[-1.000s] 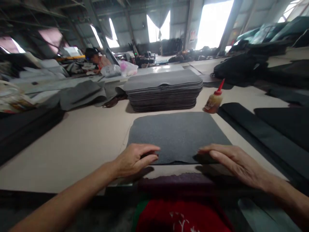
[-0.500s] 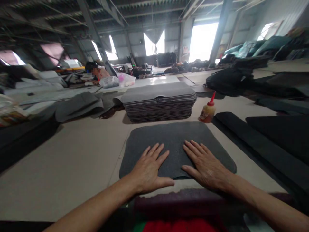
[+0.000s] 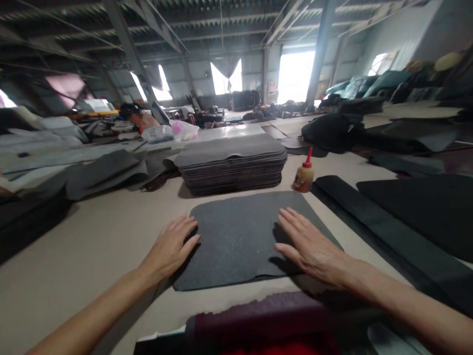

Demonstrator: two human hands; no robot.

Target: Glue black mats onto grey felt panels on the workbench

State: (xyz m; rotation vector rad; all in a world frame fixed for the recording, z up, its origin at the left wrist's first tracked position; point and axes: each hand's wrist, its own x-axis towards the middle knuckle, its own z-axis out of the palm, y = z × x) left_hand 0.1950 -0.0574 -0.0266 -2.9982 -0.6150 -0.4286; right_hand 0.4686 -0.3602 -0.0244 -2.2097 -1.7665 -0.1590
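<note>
Workshop table (image 3: 111, 231): one felt mat (image 3: 240, 236), two hands (image 3: 170, 249) (image 3: 312, 246) flat.

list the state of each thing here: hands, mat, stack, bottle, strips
left hand: open, flat, on the mat's left edge
right hand: open, flat, palm down on the mat's right side
mat: lying flat on the table, single sheet
stack: piled neatly, beyond the mat
bottle: upright, red cap on
strips: lying flat to the right
</note>
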